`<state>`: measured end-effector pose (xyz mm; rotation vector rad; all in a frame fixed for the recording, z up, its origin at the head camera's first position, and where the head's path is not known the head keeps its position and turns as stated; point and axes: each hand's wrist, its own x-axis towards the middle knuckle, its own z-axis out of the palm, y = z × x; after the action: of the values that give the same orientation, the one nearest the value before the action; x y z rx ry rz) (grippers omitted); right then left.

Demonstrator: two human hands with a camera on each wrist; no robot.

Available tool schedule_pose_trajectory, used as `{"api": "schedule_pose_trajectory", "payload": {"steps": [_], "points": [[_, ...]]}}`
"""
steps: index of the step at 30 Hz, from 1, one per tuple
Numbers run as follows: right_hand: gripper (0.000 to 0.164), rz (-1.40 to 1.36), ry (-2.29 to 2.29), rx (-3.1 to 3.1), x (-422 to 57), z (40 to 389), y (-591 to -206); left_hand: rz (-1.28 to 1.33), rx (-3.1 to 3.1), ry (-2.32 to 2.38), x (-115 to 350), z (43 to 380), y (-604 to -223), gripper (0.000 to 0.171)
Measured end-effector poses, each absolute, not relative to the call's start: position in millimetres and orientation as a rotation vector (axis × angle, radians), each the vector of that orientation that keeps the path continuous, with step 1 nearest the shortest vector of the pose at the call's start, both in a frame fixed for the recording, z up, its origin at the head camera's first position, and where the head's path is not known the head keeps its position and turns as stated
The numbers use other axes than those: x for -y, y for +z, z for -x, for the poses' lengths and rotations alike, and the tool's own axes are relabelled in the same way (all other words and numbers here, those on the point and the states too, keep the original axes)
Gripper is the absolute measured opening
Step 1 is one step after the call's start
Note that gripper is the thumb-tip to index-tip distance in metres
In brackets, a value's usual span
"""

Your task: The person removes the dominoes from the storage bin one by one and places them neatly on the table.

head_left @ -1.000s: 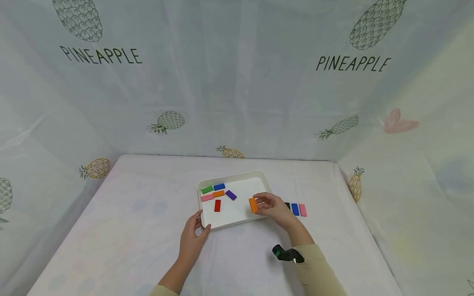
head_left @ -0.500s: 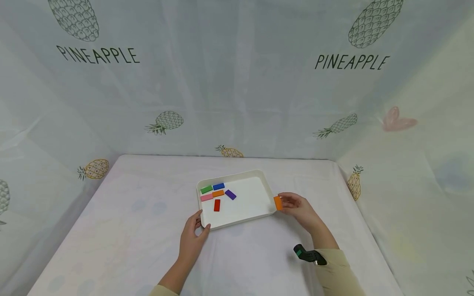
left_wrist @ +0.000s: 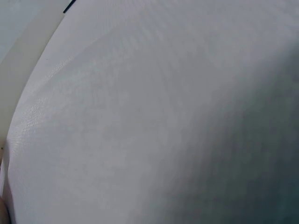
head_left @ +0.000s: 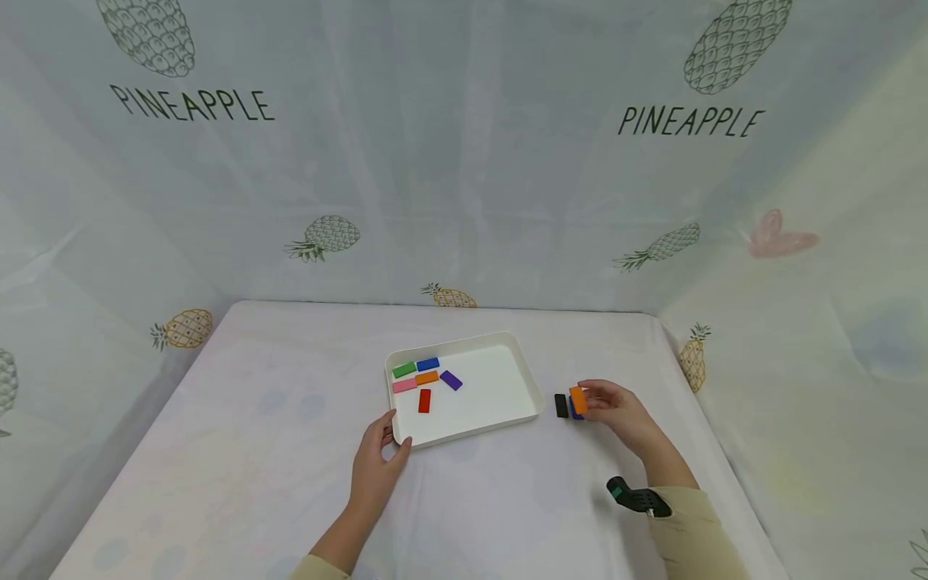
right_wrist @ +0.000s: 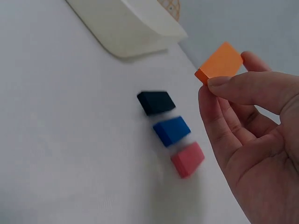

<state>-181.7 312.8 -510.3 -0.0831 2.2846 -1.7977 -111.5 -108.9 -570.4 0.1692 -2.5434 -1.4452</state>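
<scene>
My right hand (head_left: 612, 408) pinches an orange block (right_wrist: 222, 63) between thumb and fingers, raised above the table to the right of the white tray (head_left: 500, 420). Below it, in the right wrist view, a black block (right_wrist: 157, 102), a blue block (right_wrist: 173, 130) and a pink block (right_wrist: 188, 160) lie in a row on the cloth. In the head view the pink one is hidden behind the hand. My left hand (head_left: 379, 463) grips the tray's near left corner, fingers at the left side and thumb at the front edge.
Inside the tray lie a green block (head_left: 403, 370), a blue block (head_left: 428, 364), a pink block (head_left: 404, 386), an orange block (head_left: 427, 377), a purple block (head_left: 451, 380) and a red block (head_left: 424, 400). A white cloth (head_left: 254, 451) covers the table; pineapple-print curtains (head_left: 464, 161) enclose it.
My right hand has carried the orange block rightward, from over the tray past its right edge to above the row of blocks. The left hand and the tray have stayed in place.
</scene>
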Motion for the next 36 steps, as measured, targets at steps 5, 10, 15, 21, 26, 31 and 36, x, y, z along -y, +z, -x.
{"api": "schedule_pose_trajectory", "payload": {"steps": [5,10,15,21,26,31,36], "points": [[0.048,0.042,-1.729,-2.35,-325,179,-511,-0.182,2.553,-1.461,111,111,-568,0.06],[0.047,-0.011,-1.672,-2.402,-335,175,-515,-0.193,2.569,-1.477,110,110,-565,0.06],[0.05,-0.072,-1.634,-2.42,-345,175,-522,-0.19,2.565,-1.489,109,110,-565,0.061],[0.053,-0.097,-1.653,-2.413,-358,181,-531,-0.187,2.559,-1.483,109,111,-568,0.06],[0.052,-0.117,-1.664,-2.402,-359,184,-531,-0.191,2.553,-1.468,110,111,-568,0.059],[0.053,-0.188,-1.582,-2.417,-361,186,-532,-0.192,2.549,-1.472,109,111,-568,0.059],[0.051,-0.174,-1.54,-2.45,-363,189,-535,-0.175,2.542,-1.464,109,110,-568,0.059]]}}
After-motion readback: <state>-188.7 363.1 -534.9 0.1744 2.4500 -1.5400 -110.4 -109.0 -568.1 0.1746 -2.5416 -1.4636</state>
